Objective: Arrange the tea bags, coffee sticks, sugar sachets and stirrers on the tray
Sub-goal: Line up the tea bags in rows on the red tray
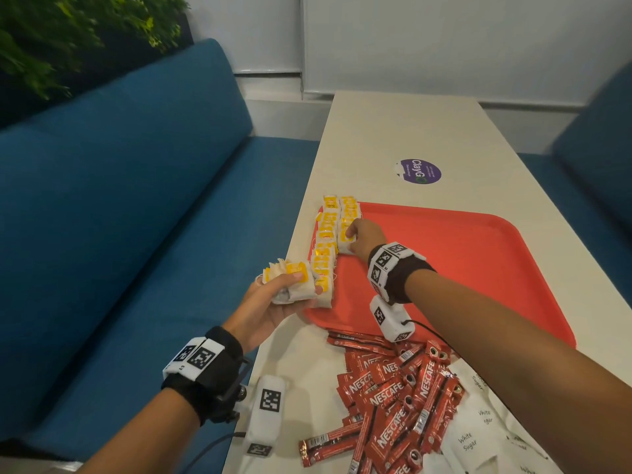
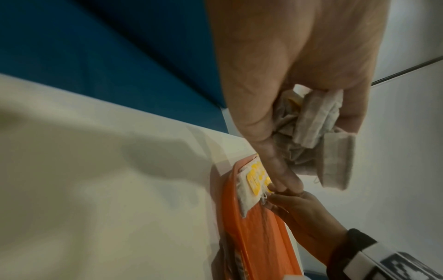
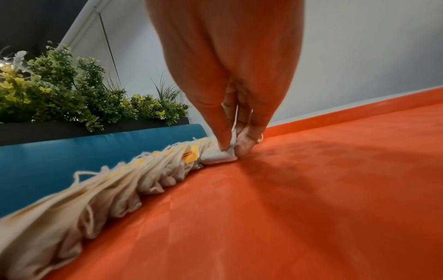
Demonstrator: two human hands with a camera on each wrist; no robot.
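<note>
The right hand (image 1: pixel 364 236) pinches one white paper tea bag with a yellow tag (image 3: pixel 219 156) down onto the flat red plastic tray (image 1: pixel 478 268), beside the overlapping rows of tea bags (image 1: pixel 328 241) along its left edge. The left hand (image 1: pixel 273 302) grips a bunch of spare tea bags (image 1: pixel 290 278) just off that edge.

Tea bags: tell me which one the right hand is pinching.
The tea bag at the near end of the inner row on the red tray; the right hand pinches it, the rest lie untouched.

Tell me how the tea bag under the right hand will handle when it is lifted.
Probably soft and floppy: the tea bag dents under the right hand pinching it. Likely light, being thin paper. Its loose string may snag the neighbouring row of tea bags.
</note>
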